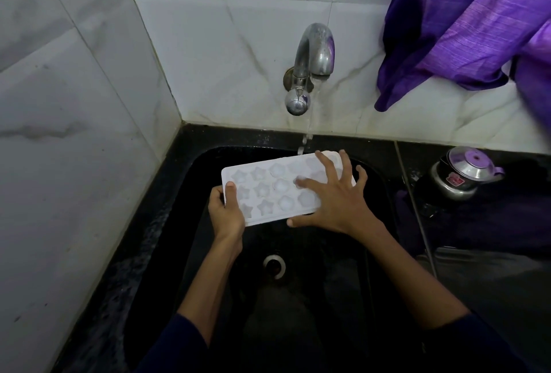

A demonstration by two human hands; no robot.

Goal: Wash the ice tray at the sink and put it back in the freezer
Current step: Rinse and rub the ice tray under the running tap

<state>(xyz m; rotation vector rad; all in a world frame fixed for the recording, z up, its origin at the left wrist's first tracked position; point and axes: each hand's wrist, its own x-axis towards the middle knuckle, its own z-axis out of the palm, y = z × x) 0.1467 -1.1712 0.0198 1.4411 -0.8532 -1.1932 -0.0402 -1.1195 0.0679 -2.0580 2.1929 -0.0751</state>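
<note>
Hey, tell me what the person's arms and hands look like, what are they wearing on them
Both hands, the left hand and the right hand, are bare: no gloves, and no rings or wristbands that I can make out. The forearms are uncovered too. Dark navy sleeves are pushed up near the elbows on both arms.

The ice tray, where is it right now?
The ice tray is at the middle of the head view, held over the black sink just below the running tap, between the left hand and right hand.

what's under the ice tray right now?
Under the ice tray lies the black sink basin; the drain sits nearer the camera. The left hand grips its end. The area directly beneath is hidden.
</note>
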